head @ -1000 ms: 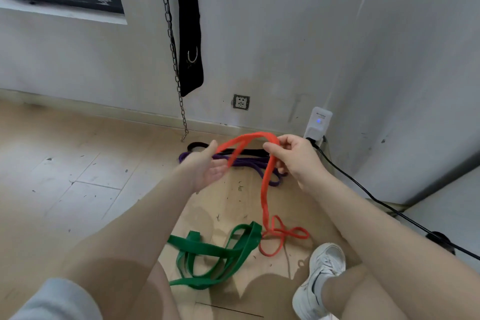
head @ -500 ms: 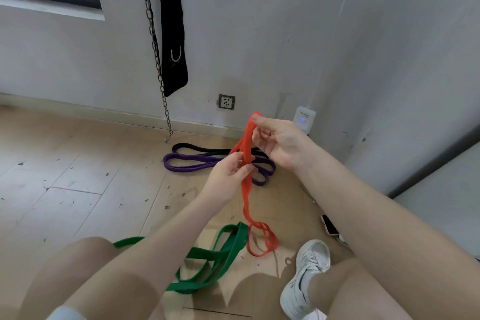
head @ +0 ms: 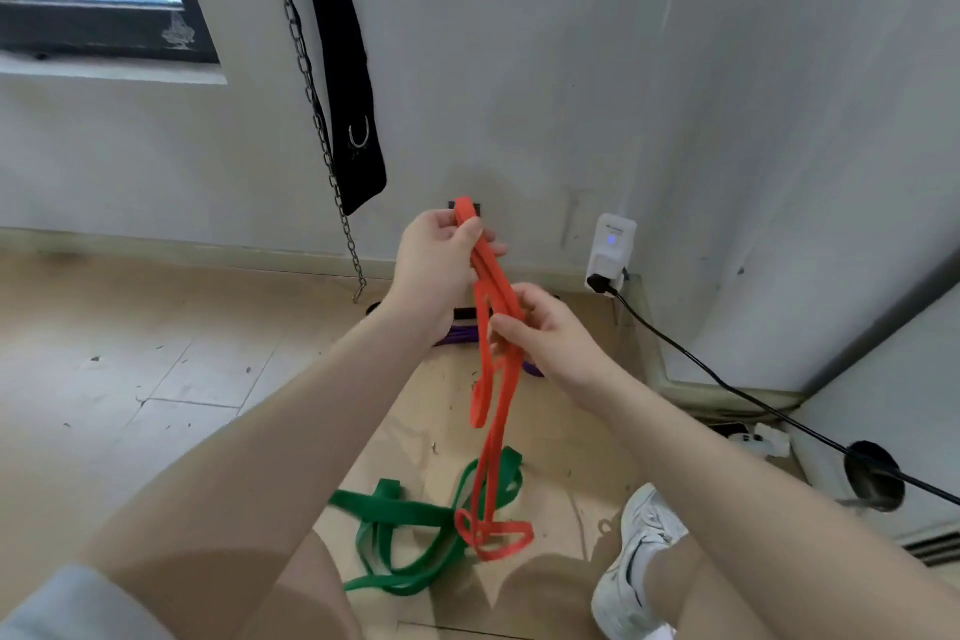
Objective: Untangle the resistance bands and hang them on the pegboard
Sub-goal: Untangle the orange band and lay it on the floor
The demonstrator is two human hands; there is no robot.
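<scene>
Head view. The left hand (head: 434, 270) was raised highest, its fingers curled closed and its thumb pinching the top fold of a flat, matte orange-red rubber resistance band (head: 492, 379). Just below and beside it, the right hand (head: 545, 335) was partly closed, thumb and fingertips gripping the same band's doubled strands lower down. From the hands the band hung in long ribbon-like loops, its lowest coil lying twisted on the floor, touching a wider flat green rubber band (head: 400, 517) spread in loose overlapping loops on the pale wooden floorboards (head: 130, 379). A narrow purple band (head: 460, 335) lay on the floor near the wall, largely hidden behind the hands and forearms. Against the smooth grey painted wall (head: 519, 42) hung a steel link chain (head: 311, 94) and, just beside it, a black padded fabric strap (head: 348, 83) bearing a metal ring. A white lace-up trainer (head: 636, 566) showed at lower right.
</scene>
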